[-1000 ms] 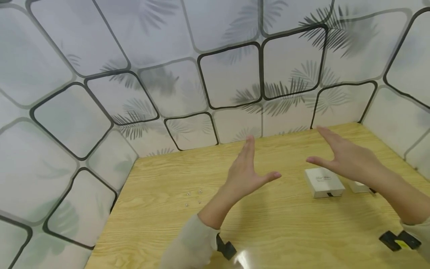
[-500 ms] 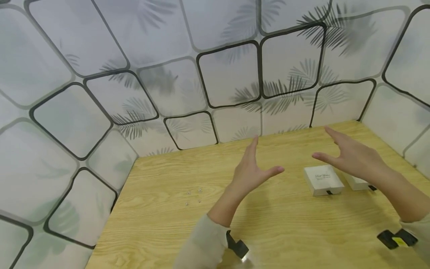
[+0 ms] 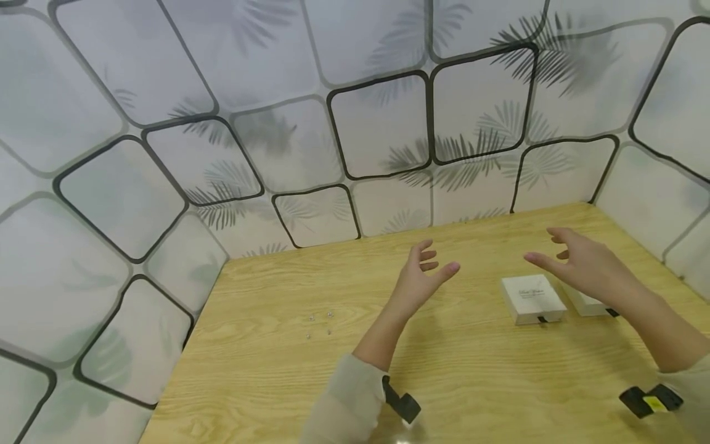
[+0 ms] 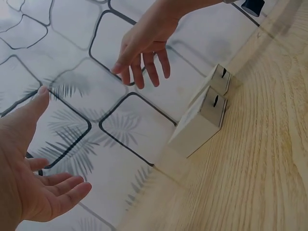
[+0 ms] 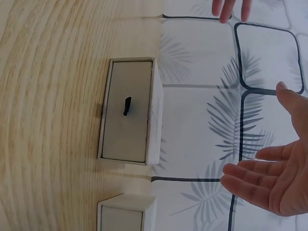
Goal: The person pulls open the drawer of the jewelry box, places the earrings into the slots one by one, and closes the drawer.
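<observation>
Both hands hover above a wooden table (image 3: 266, 370), palms turned toward each other and holding nothing. My left hand (image 3: 424, 277) (image 4: 33, 187) has loosely bent fingers and floats left of a small white drawer box (image 3: 532, 298) (image 4: 197, 122) (image 5: 129, 110) with a black pull tab. My right hand (image 3: 582, 262) (image 5: 269, 178) (image 4: 142, 43) hangs relaxed above and just right of that box, over a second white box (image 3: 588, 303) (image 5: 126, 212) (image 4: 219, 79) partly hidden behind its wrist.
Several tiny clear beads (image 3: 320, 324) lie on the table to the left. Walls with a dark tile and palm-leaf pattern (image 3: 377, 123) close in the table at the back, left and right. Black wrist-camera straps (image 3: 646, 401) sit on both sleeves.
Both hands have dropped slightly toward the table and their straight fingers have curled loosely. The boxes and beads have not moved.
</observation>
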`<action>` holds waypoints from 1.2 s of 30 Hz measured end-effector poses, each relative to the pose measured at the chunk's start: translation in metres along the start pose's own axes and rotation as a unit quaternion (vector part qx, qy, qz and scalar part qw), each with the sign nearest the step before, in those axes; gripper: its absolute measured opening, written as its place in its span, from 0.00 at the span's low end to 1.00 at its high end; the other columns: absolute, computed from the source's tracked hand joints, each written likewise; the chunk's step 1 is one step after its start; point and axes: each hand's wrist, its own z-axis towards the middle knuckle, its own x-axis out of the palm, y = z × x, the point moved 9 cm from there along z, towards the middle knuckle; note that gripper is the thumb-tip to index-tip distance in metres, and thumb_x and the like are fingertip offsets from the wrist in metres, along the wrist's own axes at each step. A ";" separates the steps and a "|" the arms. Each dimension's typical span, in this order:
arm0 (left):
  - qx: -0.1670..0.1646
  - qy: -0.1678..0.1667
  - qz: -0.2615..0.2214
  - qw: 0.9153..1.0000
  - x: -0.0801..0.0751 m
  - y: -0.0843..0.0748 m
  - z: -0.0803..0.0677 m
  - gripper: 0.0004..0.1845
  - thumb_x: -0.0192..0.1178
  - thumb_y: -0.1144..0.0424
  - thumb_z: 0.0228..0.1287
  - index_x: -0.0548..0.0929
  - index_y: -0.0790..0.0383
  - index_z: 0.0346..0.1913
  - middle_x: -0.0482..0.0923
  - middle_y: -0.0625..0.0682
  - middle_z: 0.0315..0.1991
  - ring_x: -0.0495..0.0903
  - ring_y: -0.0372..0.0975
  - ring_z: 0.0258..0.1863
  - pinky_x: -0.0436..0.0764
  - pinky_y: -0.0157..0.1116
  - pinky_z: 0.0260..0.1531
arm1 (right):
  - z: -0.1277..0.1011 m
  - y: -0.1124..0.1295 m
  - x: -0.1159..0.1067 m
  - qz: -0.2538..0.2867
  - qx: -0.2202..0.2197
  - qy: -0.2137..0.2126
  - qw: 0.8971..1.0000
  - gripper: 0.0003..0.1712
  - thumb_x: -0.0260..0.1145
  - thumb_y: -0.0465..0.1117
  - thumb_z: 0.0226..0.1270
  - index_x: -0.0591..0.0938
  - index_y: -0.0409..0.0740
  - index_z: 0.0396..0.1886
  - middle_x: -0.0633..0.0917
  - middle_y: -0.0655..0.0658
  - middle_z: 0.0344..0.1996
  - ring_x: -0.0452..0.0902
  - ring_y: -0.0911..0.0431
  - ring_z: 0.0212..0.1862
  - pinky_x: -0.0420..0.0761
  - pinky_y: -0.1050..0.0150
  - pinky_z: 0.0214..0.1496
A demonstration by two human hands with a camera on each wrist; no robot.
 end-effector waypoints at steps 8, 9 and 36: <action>-0.017 -0.005 -0.075 0.997 0.009 0.013 0.006 0.35 0.63 0.43 0.59 0.65 0.50 0.66 0.73 0.50 0.56 0.78 0.40 0.51 0.81 0.38 0.48 | -0.001 -0.011 0.005 -0.012 0.014 0.021 1.000 0.47 0.51 0.62 0.69 0.59 0.23 0.66 0.67 0.19 0.58 0.74 0.28 0.50 0.77 0.38 0.38; -0.019 -0.007 -0.081 0.997 0.010 0.014 0.006 0.34 0.63 0.44 0.59 0.65 0.51 0.66 0.73 0.51 0.55 0.78 0.40 0.50 0.81 0.38 0.48 | -0.001 -0.012 0.006 -0.012 0.015 0.025 1.000 0.47 0.51 0.62 0.70 0.59 0.22 0.66 0.67 0.19 0.58 0.74 0.28 0.50 0.76 0.38 0.38; -0.139 -0.053 -0.244 0.958 0.045 0.051 0.016 0.29 0.67 0.52 0.57 0.74 0.65 0.57 0.79 0.65 0.49 0.85 0.50 0.39 0.85 0.44 0.34 | -0.006 -0.050 0.033 0.085 0.091 0.093 0.988 0.45 0.47 0.61 0.72 0.61 0.19 0.62 0.66 0.15 0.55 0.80 0.35 0.42 0.85 0.53 0.34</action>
